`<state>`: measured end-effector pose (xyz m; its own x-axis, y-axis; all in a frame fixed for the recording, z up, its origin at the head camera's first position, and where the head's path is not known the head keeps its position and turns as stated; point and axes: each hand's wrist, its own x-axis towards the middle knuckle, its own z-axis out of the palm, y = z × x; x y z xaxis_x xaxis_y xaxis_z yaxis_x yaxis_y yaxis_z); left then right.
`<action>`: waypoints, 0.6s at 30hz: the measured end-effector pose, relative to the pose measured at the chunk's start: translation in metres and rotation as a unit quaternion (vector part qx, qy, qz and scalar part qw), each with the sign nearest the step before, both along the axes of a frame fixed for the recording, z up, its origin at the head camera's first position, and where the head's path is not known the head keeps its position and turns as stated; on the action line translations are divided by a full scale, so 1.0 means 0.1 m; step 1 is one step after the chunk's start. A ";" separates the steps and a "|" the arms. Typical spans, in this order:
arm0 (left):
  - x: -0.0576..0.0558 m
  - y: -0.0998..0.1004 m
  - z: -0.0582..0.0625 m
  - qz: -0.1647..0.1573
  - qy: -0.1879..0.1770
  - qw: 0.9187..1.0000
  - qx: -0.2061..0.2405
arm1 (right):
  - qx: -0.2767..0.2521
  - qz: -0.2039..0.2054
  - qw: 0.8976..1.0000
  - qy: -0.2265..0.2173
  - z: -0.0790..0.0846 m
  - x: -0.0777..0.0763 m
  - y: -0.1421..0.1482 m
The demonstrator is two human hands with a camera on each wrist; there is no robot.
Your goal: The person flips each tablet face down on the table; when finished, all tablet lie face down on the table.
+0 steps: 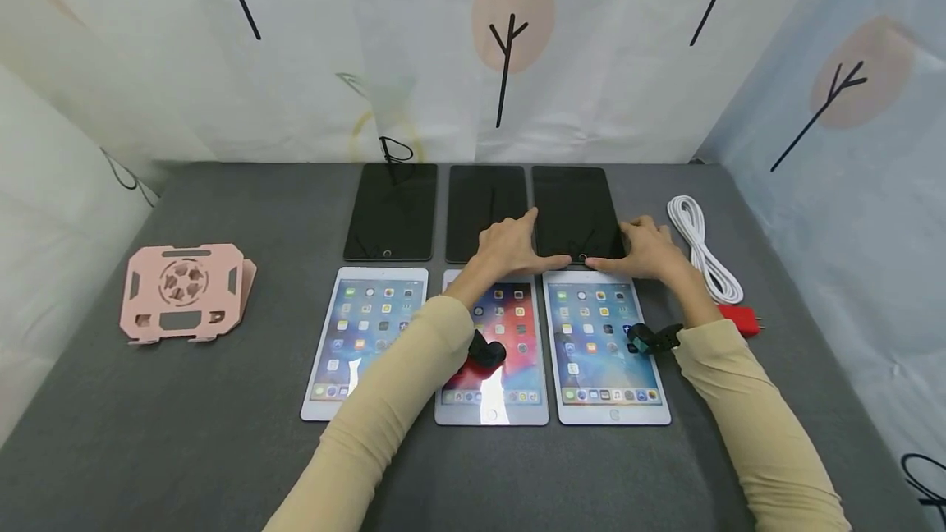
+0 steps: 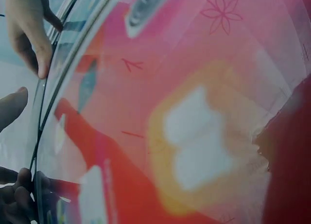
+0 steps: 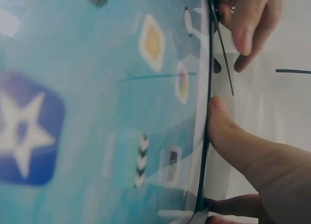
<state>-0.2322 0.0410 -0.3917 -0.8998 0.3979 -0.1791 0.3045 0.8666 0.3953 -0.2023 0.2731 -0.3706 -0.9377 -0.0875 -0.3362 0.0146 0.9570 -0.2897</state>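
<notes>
Left hand and right hand frame a black tablet at the right end of a back row of 3 on the grey worktop; fingers spread, touching its edges without visible grip, seemingly to square it up.

We see pale, creased sheeting across the top of the frame, printed with black twigs and peach ovals. A bluish side panel rises at right, a whitish one at left. Below, we see a dark grey worktop stretching to the bottom edge.
</notes>
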 end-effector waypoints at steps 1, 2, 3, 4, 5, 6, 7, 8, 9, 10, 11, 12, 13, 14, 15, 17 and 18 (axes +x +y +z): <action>0.00 0.00 0.00 0.002 0.003 1.000 -0.005 | -0.007 -0.008 1.000 -0.002 0.00 -0.01 0.00; 0.00 0.01 -0.01 0.003 0.006 1.000 -0.009 | -0.015 -0.017 1.000 -0.004 0.00 -0.02 0.00; 0.00 0.01 -0.01 0.005 0.011 1.000 -0.012 | -0.023 -0.027 0.999 -0.007 0.00 -0.02 -0.01; 0.00 0.01 -0.01 0.006 0.015 1.000 -0.014 | -0.031 -0.035 0.999 -0.011 0.01 -0.03 -0.01; 0.00 0.02 -0.02 0.007 0.018 1.000 -0.015 | -0.037 -0.040 0.998 -0.014 0.01 -0.03 -0.01; 0.00 0.02 -0.02 0.009 0.021 1.000 -0.016 | -0.045 -0.044 0.998 -0.017 0.00 -0.04 -0.01; 0.01 0.03 -0.02 0.011 0.024 1.000 -0.017 | -0.056 -0.047 0.997 -0.021 0.00 -0.05 -0.02; 0.01 0.03 -0.02 0.012 0.027 0.999 -0.021 | -0.067 -0.050 0.996 -0.025 -0.01 -0.05 -0.02; 0.01 0.03 -0.02 0.013 0.029 0.999 -0.024 | -0.079 -0.052 0.995 -0.028 -0.01 -0.05 -0.02; 0.01 0.04 -0.03 0.014 0.031 0.999 -0.028 | -0.090 -0.052 0.994 -0.030 -0.01 -0.06 -0.02; 0.00 0.04 -0.03 0.014 0.032 0.999 -0.034 | -0.101 -0.054 0.993 -0.031 -0.02 -0.06 -0.02; 0.00 0.05 -0.03 0.015 0.033 0.999 -0.039 | -0.113 -0.056 0.992 -0.033 -0.03 -0.06 -0.01; 0.00 0.05 -0.04 0.015 0.035 0.998 -0.045 | -0.124 -0.059 0.990 -0.033 -0.03 -0.06 -0.02; 0.00 0.06 -0.04 0.016 0.036 0.998 -0.050 | -0.134 -0.060 0.989 -0.032 -0.03 -0.06 -0.01; 0.00 0.06 -0.04 0.018 0.038 0.998 -0.054 | -0.143 -0.064 0.987 -0.032 -0.04 -0.06 -0.01; 0.00 0.07 -0.04 0.020 0.042 0.997 -0.061 | -0.165 -0.070 0.983 -0.031 -0.06 -0.05 -0.01; 0.01 0.07 -0.04 0.022 0.043 0.997 -0.063 | -0.175 -0.073 0.981 -0.034 -0.06 -0.05 -0.01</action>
